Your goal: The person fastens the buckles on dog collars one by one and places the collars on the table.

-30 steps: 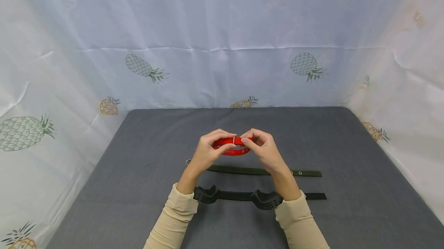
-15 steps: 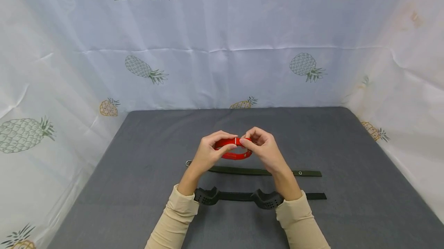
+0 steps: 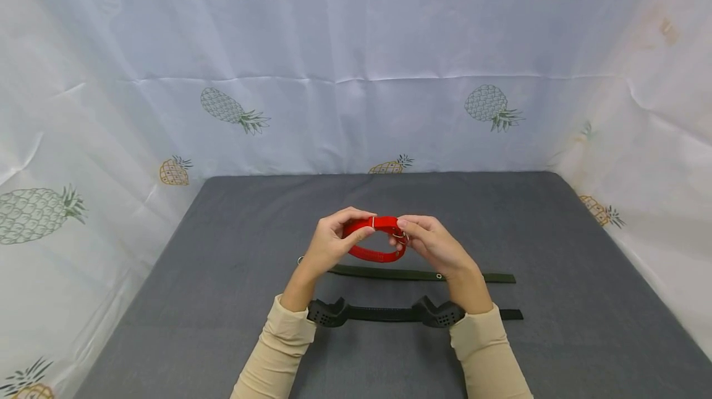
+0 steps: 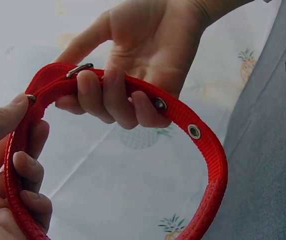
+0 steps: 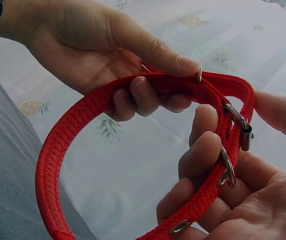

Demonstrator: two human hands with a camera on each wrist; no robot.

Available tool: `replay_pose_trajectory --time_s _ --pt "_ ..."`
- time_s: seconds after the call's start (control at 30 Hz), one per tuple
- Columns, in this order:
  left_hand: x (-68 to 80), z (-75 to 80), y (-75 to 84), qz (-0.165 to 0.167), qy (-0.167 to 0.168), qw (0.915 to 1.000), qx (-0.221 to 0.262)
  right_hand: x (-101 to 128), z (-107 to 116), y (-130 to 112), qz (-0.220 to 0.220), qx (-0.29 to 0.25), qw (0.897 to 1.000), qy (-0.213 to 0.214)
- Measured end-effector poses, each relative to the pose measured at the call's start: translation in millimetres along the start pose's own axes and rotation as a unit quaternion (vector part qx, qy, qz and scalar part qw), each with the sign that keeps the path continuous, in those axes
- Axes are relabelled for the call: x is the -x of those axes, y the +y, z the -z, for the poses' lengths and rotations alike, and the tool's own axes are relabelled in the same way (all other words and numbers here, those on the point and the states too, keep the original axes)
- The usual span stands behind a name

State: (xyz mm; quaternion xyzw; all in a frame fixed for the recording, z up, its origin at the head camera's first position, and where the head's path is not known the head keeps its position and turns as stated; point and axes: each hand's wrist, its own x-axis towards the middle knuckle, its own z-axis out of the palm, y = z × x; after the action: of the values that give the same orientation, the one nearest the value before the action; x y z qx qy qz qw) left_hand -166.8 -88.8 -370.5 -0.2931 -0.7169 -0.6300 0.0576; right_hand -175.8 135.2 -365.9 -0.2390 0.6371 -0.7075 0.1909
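A red webbing collar (image 3: 376, 244) with metal eyelets and a buckle forms a closed loop above the grey table (image 3: 222, 275). My left hand (image 3: 332, 239) grips its left side, fingers curled over the strap (image 4: 103, 95). On the collar's other end my right hand (image 3: 428, 243) holds the strap by the metal buckle and D-ring (image 5: 238, 135), thumb on top. The red collar (image 5: 83, 130) hangs down between both hands in the right wrist view, and the eyelets (image 4: 194, 131) show in the left wrist view.
Two dark straps lie flat on the table under my forearms: a green one (image 3: 411, 275) with eyelets and a black one (image 3: 384, 313) nearer me. Pineapple-print cloth (image 3: 356, 78) walls the back and both sides.
The collar's loop has opened wider and hangs lower. My right hand has slid to the right along the strap to the buckle end, while the left hand stays in place.
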Motion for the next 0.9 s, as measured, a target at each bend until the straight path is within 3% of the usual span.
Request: replay_pose_trajectory --time_s 0.37,0.67,0.9 --pt "1.0 -0.1 2.6 0.014 -0.017 0.9997 0.008 1 -3 -1 0.014 0.007 1.0 0.02" --pt "-0.6 -2.0 2.9 0.006 -0.021 0.9997 0.012 0 -10 -5 0.027 0.049 0.996 0.065" --pt "-0.5 -2.8 1.7 -0.005 -0.025 0.9997 0.0 0 -11 -4 0.029 0.055 0.995 0.074"
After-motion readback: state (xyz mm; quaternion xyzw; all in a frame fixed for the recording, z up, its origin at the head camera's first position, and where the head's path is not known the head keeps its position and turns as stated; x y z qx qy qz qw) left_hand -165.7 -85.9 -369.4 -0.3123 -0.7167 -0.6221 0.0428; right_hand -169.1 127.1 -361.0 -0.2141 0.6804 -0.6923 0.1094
